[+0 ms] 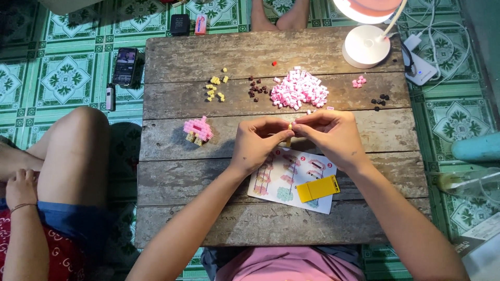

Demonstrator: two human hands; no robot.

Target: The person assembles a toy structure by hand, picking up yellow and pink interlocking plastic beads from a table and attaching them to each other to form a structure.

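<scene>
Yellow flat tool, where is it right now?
In the head view the yellow flat tool lies on the lower right part of the instruction sheet on the wooden table, just below the right hand.

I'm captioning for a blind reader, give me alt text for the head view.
Left hand and right hand pinch a small yellow brick piece together above a wooden table, over an instruction sheet; pink bricks lie heaped beyond.

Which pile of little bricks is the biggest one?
The pink and white pile in the middle of the table's far side. The yellow pile, the dark brown pile and the small pink cluster are much smaller.
</scene>
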